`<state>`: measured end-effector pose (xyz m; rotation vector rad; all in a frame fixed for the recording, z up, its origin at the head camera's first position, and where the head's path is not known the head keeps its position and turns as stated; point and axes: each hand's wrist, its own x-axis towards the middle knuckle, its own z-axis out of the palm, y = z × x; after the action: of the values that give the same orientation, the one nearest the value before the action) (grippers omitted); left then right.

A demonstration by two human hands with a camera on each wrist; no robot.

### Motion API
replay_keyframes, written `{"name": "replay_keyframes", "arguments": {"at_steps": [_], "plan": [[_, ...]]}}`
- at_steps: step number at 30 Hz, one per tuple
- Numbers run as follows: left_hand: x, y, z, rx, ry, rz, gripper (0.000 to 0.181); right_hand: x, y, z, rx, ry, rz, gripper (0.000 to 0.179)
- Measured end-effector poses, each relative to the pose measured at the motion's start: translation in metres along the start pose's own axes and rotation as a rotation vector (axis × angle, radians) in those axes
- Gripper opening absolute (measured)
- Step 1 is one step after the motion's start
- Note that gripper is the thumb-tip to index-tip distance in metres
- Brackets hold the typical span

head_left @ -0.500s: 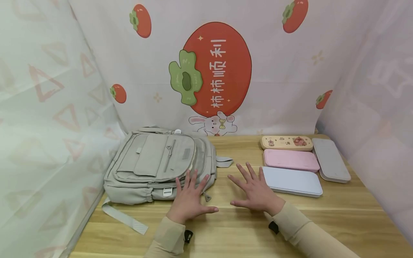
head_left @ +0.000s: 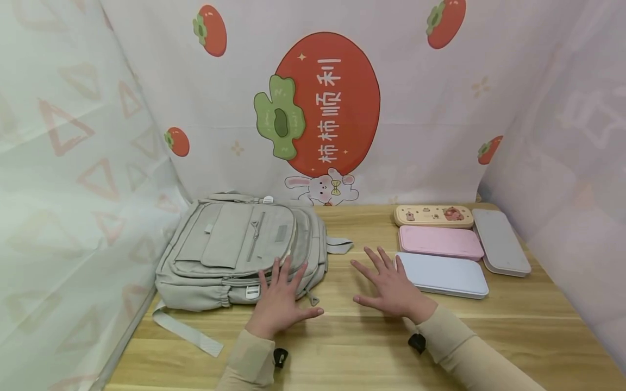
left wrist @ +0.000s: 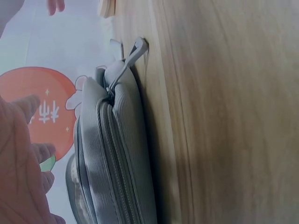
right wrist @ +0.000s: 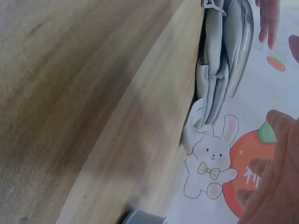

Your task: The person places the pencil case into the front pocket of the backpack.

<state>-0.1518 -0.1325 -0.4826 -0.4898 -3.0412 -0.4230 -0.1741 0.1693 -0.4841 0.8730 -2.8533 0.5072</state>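
Observation:
A grey backpack [head_left: 230, 239] lies flat on the left of the wooden table, its zipper [left wrist: 119, 163] running along the side in the left wrist view. My left hand [head_left: 277, 307] hovers at the near right corner of the backpack, fingers spread and holding nothing. My right hand [head_left: 393, 288] is also spread and holds nothing, just left of a light blue case [head_left: 442, 275]; its fingertips overlap the case's edge in the head view. Behind that case lie a pink case [head_left: 440, 242] and a cream case with cartoon prints [head_left: 432, 216].
A grey case [head_left: 501, 241] lies lengthwise at the far right. One strap [head_left: 188, 331] trails from the backpack toward the front left, another [head_left: 339, 245] sticks out on its right. Printed cloth [head_left: 415, 108] walls the table [head_left: 342, 353] at the back and sides.
My left hand has shifted slightly left and my right hand slightly right, so they are a little farther apart. The backpack and the cases stay in place.

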Motion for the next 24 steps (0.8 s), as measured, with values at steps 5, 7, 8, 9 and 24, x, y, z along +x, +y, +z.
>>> {"name": "replay_keyframes", "arguments": {"at_steps": [5, 7, 8, 9, 24], "plan": [[0.0, -0.005, -0.001, -0.054, 0.025, -0.013, 0.108, 0.0, 0.0, -0.003, 0.019, -0.004, 0.016, 0.075], [0.0, -0.007, -0.002, -0.085, 0.046, -0.014, 0.104, 0.0, 0.001, -0.003, 0.033, -0.01, 0.027, 0.075], [0.0, -0.007, -0.002, -0.094, 0.052, -0.017, 0.102, 0.0, 0.001, -0.003, 0.04, -0.011, 0.034, 0.075], [0.0, -0.008, -0.003, -0.103, 0.063, -0.015, 0.1, 0.0, 0.001, -0.003, 0.042, -0.012, 0.04, 0.075], [0.004, -0.021, -0.006, -0.113, 0.223, -0.036, 0.074, -0.005, 0.023, -0.009, 0.057, -0.009, 0.121, 0.074]]}}
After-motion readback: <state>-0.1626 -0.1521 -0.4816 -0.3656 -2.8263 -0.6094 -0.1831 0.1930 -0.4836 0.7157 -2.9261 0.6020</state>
